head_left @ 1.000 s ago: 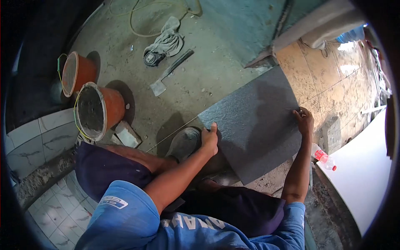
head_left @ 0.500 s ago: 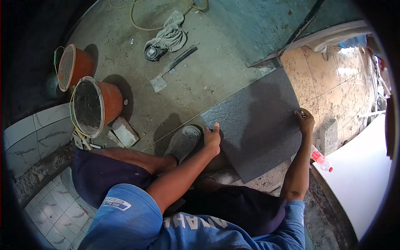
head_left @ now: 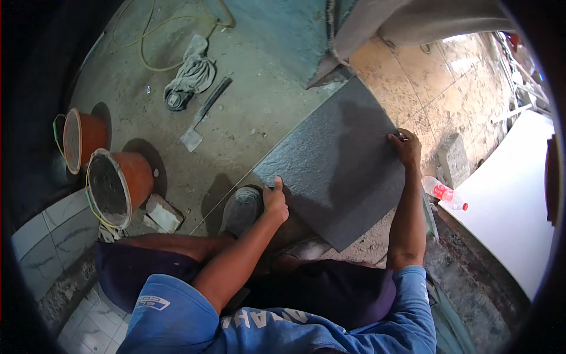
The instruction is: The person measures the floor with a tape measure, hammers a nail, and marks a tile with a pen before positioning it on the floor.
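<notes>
A large dark grey tile (head_left: 336,159) with a rough surface lies between my two hands, its far corner reaching the green-grey wall's foot. At its near left edge, my left hand (head_left: 276,202) is closed, thumb along the top side and fingers out of sight beneath. My right hand (head_left: 406,147) grips the right edge, its fingers curled around it. Beside the tile's left corner a taut string (head_left: 233,186) runs along the floor. My shoe (head_left: 242,209) rests just left of my left hand.
Two orange buckets (head_left: 138,177) stand at left, the nearer holding grey material, with broken blocks (head_left: 164,213) beside it. A flat-bladed tool (head_left: 203,115), a tape measure (head_left: 177,99), a cloth (head_left: 197,68) and a hose (head_left: 141,44) lie ahead. At right are a plastic bottle (head_left: 442,192) and a white board (head_left: 507,200).
The view has turned, so buckets and tools appear farther left and lower, while the bottle appears higher. Both hands still hold the tile, with little visible movement of it against the floor.
</notes>
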The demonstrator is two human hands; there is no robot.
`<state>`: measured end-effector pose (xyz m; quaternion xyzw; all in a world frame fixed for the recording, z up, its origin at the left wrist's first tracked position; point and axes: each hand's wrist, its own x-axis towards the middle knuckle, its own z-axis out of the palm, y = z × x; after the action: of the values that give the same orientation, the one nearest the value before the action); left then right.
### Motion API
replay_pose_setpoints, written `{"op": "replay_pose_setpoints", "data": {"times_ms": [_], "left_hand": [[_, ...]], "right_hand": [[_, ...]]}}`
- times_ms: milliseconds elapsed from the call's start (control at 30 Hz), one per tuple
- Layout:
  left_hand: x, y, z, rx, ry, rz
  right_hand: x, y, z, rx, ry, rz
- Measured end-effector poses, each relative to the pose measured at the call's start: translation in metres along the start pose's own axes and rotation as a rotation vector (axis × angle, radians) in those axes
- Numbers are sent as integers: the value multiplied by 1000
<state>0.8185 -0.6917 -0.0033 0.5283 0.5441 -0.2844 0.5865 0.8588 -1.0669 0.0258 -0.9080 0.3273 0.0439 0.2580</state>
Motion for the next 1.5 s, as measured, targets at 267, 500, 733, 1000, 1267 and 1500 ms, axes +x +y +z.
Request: {"op": "replay_pose_setpoints", "data": {"times_ms": [267, 500, 733, 1000, 1267, 1500], "left_hand": [[-19, 17, 3, 16, -57, -4], [-5, 9, 1, 7, -100, 29], [-12, 12, 4, -10, -69, -15], [-9, 9, 3, -13, -86, 5], [-9, 11, 5, -13, -36, -54], [0, 3, -1, 4, -177, 21]], "right_hand": [[3, 5, 2, -1, 11, 38], [2, 3, 0, 57, 22, 55], [-2, -8, -7, 92, 17, 27], [0, -5, -6, 95, 28, 28], [0, -6, -6, 107, 7, 69], [9, 11, 4, 105, 44, 14]]}}
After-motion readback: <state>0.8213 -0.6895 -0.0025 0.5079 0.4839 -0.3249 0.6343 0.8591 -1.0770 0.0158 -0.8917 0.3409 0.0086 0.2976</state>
